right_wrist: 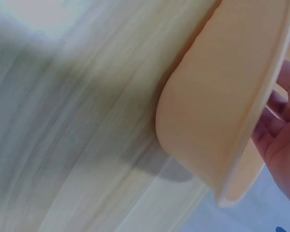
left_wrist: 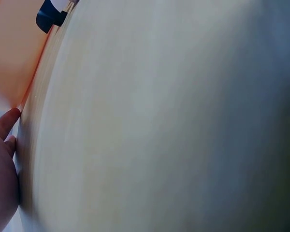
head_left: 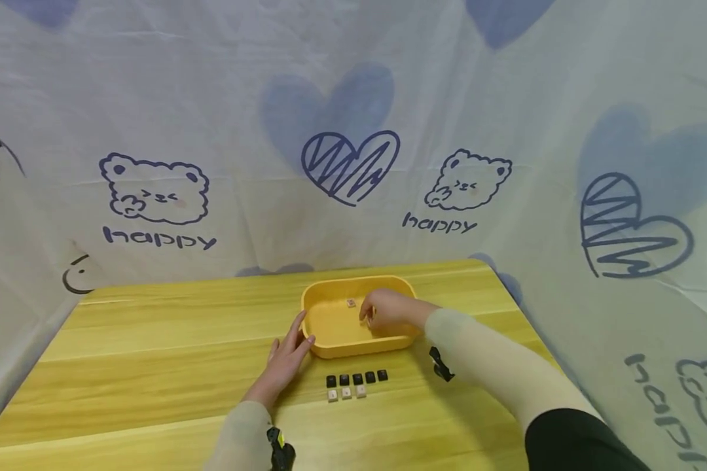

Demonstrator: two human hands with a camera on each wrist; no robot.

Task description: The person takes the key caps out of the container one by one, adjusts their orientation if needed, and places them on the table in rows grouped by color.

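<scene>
A yellow plastic basin (head_left: 353,352) stands on the table. My left hand (head_left: 285,360) rests against its left side, fingers extended along the outer wall and thumb at the near corner. The thumb (left_wrist: 5,123) also shows touching the basin in the left wrist view. My right hand (head_left: 389,309) reaches inside over the right wall, its curled fingertips pinching a small pale keycap low in the basin. That keycap is mostly hidden by the fingers. Another light keycap (head_left: 351,303) lies farther back on the basin floor. From the right wrist, the basin wall (right_wrist: 208,106) partly hides the fingers.
In front of the basin, several black keycaps (head_left: 357,379) form a row, with three white keycaps (head_left: 346,393) in a row nearer to me. The wood-grain table (head_left: 171,353) backs onto a printed cloth (head_left: 247,209), which also hangs at both sides.
</scene>
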